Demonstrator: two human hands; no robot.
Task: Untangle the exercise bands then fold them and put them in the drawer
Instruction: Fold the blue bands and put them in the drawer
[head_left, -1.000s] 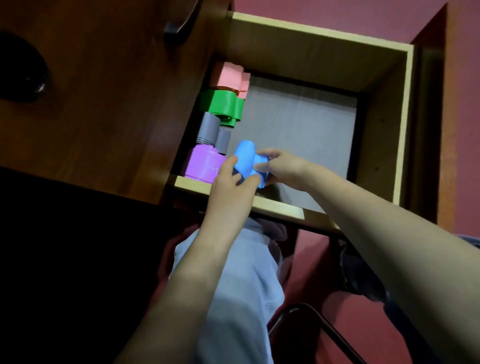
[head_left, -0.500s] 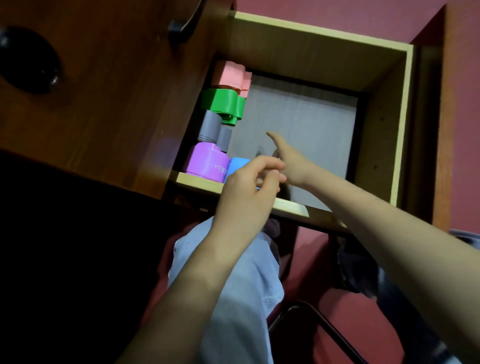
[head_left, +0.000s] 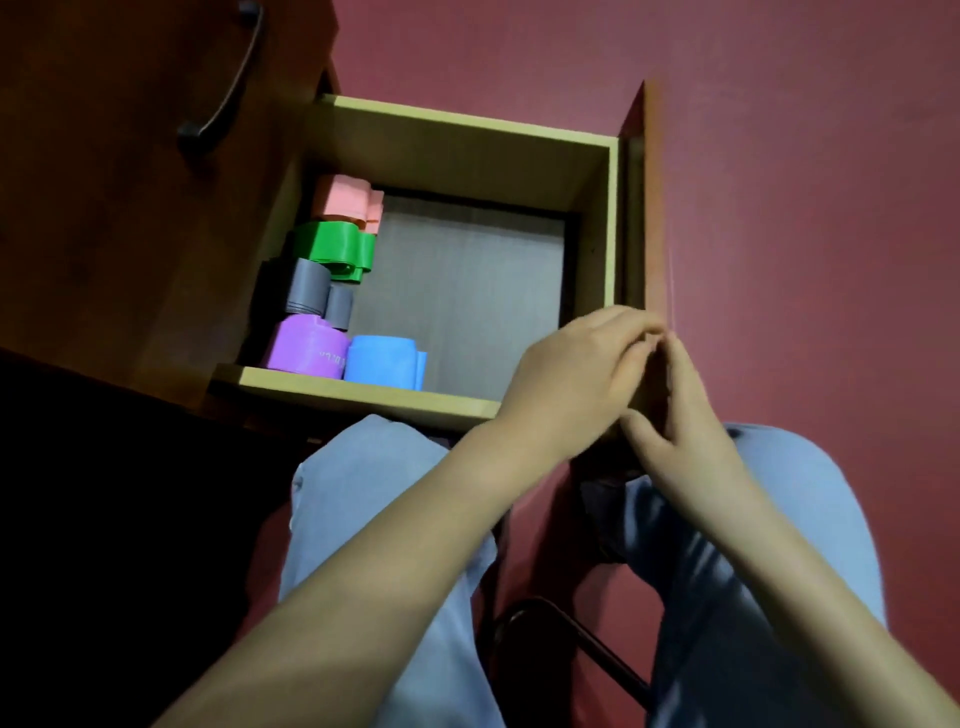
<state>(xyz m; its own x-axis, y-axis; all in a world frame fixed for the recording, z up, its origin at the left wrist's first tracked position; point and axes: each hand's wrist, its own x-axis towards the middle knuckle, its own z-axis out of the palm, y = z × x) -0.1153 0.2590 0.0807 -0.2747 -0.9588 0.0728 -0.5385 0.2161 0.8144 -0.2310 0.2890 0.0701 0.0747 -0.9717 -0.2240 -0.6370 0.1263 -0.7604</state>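
Five folded rubber exercise bands, blue roll (head_left: 383, 360) last, line the open wooden drawer's (head_left: 457, 150) left wall. Left hand (head_left: 574, 379) and right hand (head_left: 675, 415) meet empty-fingered at its front-right corner. Risk: shutting hard could unroll bands.

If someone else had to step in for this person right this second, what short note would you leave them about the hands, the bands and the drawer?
Left hand: empty, over the drawer's near right corner.
Right hand: empty, fingertips meeting the left hand's.
Open pale wooden drawer: five folded bands lie along its left side, far to near: pink rubber band, green band, grey band, purple band, with the blue band beside the purple one at the front wall.
Done: these five are folded and stowed.
Left: no loose band is in view; the drawer is not yet shut.
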